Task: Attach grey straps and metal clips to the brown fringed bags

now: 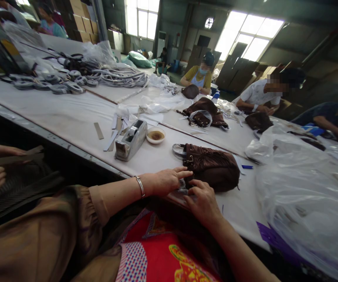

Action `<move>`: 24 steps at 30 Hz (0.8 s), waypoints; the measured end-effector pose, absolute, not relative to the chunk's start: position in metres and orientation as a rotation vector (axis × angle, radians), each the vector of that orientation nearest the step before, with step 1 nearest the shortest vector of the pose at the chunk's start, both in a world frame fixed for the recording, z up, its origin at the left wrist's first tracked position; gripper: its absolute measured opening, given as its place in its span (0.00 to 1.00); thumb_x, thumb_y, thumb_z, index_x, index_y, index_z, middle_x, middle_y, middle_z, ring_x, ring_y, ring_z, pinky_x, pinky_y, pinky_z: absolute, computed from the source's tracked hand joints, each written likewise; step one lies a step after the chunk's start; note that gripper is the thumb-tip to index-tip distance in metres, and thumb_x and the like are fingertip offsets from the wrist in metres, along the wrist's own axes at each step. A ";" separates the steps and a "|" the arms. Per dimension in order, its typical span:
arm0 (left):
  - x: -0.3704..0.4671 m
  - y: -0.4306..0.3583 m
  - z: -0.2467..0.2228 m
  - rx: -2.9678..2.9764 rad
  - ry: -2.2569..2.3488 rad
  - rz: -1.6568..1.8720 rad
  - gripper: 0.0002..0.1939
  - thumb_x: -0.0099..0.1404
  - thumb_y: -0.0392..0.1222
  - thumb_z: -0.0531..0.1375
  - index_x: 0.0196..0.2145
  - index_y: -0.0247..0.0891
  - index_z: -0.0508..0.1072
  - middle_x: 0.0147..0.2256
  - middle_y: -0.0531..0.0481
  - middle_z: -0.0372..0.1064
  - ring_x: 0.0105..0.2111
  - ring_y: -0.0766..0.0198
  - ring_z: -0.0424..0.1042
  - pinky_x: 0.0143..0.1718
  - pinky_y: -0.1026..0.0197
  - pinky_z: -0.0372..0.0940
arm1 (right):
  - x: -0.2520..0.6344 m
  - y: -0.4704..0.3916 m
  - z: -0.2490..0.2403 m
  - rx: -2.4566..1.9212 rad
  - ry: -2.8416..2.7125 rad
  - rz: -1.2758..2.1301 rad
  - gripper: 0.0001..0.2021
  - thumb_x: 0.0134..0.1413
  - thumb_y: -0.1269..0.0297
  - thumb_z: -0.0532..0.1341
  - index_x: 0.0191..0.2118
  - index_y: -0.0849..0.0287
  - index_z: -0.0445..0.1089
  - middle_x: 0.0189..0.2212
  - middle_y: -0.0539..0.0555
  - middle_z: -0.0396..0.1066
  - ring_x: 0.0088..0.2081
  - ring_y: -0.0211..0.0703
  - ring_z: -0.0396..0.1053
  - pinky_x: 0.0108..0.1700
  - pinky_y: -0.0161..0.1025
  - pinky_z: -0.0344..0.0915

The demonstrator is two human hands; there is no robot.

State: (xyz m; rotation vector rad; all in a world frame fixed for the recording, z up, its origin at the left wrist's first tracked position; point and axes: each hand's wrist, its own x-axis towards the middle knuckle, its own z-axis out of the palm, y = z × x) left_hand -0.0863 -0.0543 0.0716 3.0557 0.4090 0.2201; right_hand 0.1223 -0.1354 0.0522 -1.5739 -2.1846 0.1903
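Two hands, left hand (166, 181) with fingers extended, right hand (204, 200) with fingers bent, adjoin the near left end of a brown bag (216, 166). It lies just beyond them on the table (157, 157), long axis left to right; neither is clearly nearer, any grip cannot be told.

Wrinkled, faintly glossy brown on the bag (216, 168), leather-like or cloth, impossible to tell which. Left of the bag: worn, grey, metal-looking finish on the dispenser (135, 141), smooth white gloss on the dish (156, 142), polished metal on the bangle (140, 186). Right of the bag: thin, crinkled, shiny clear plastic (298, 176). Beneath: smooth, matt white on the worktop (69, 113).
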 end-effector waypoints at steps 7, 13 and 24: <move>-0.088 -0.052 0.079 3.034 0.350 0.262 0.08 0.53 0.25 0.59 0.29 0.31 0.78 0.64 0.37 0.57 0.67 0.50 0.51 0.66 0.57 0.53 | 0.122 -0.139 0.039 -1.564 -2.076 0.203 0.06 0.52 0.73 0.61 0.28 0.59 0.74 0.50 0.57 0.71 0.52 0.53 0.63 0.53 0.48 0.59; -0.086 -0.045 0.079 3.065 0.116 0.362 0.12 0.51 0.24 0.57 0.25 0.35 0.78 0.62 0.44 0.62 0.67 0.55 0.50 0.70 0.59 0.43 | 0.122 -0.138 0.052 -1.639 -2.230 0.035 0.06 0.53 0.75 0.58 0.33 0.61 0.71 0.44 0.58 0.73 0.46 0.51 0.67 0.45 0.46 0.57; -0.086 -0.044 0.066 3.094 0.133 0.330 0.10 0.56 0.28 0.58 0.31 0.31 0.80 0.64 0.41 0.57 0.67 0.50 0.51 0.70 0.57 0.44 | 0.137 -0.125 0.063 -1.475 -2.373 0.292 0.07 0.58 0.74 0.56 0.38 0.60 0.71 0.36 0.55 0.72 0.40 0.46 0.66 0.45 0.41 0.61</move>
